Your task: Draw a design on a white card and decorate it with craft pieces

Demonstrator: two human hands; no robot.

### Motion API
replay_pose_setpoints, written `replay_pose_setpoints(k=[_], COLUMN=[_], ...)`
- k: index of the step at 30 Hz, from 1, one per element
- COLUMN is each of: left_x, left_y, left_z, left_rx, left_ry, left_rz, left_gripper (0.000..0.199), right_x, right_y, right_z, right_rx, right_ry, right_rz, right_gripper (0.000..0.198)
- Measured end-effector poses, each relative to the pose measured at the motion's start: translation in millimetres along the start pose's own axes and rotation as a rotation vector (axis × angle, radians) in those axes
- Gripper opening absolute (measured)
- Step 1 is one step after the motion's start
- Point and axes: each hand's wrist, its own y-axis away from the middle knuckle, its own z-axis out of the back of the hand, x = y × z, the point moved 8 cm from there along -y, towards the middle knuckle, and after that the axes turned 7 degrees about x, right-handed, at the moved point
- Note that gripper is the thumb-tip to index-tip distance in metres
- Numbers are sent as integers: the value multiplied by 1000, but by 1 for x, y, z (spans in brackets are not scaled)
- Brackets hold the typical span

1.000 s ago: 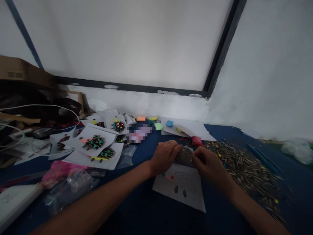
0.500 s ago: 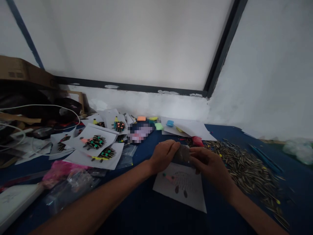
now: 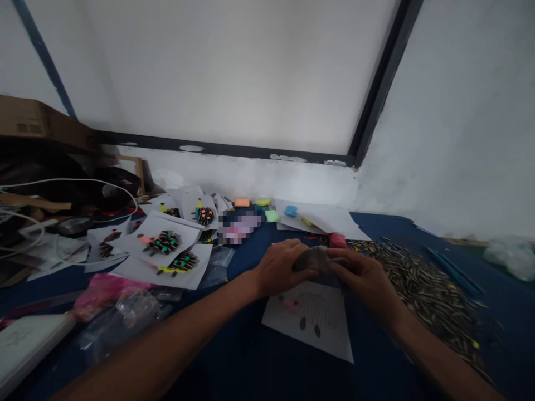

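Note:
Between both hands, above a white sheet, is a dark brown lump of modelling clay (image 3: 313,260), which looks wrapped in clear film. My left hand (image 3: 278,270) is closed on its left side, thumb below and fingers over the top. My right hand (image 3: 363,274) pinches its right end. Under them lies the white sheet (image 3: 334,342) with a pencil-dotted hedgehog drawing. Its snout is pink, and two dark seeds sit on it as feet. Part of the drawing's top is hidden by the hands.
A wide heap of striped sunflower seeds (image 3: 426,295) covers the right side, beside blue tweezers (image 3: 453,270). Sheets with finished seed hedgehogs (image 3: 163,243) lie at left near plastic bags (image 3: 137,306). Blue (image 3: 291,210), orange (image 3: 242,203) and green clay packs (image 3: 271,216) sit by the wall.
The clay has been turned and tilted between my fingers. My left thumb has come down below it, and my right hand has shifted slightly. The sheet stays in place.

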Motion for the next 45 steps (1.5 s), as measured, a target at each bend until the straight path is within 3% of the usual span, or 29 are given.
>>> replay_pose_setpoints(k=[5,9,13,18,29,35,45], left_x=[-5,-8,-5,-4,-17,-22,-24], left_y=[0,-1,-1,-2,-4,-4,-3], left_z=[0,0,3,5,-5,-10,-7], left_rx=[-35,-51,-50,-3,79,171,139], left_ry=[-12,17,51,-131,-380,-389,-310], left_rz=[-55,-67,-25,11,-105,-156,-196], left_gripper=[23,23,26,27,34,24,25], right_x=[-1,0,5,8,14,14,13], right_y=[0,0,-1,0,3,5,4], right_z=[-3,-6,-1,0,-10,-13,-14], right_rx=[49,117,83,86,128,132,188], right_ry=[-8,-4,49,102,196,229,200], right_rz=[-38,-7,55,64,92,157,149], right_gripper=[49,42,36,37,40,36,31])
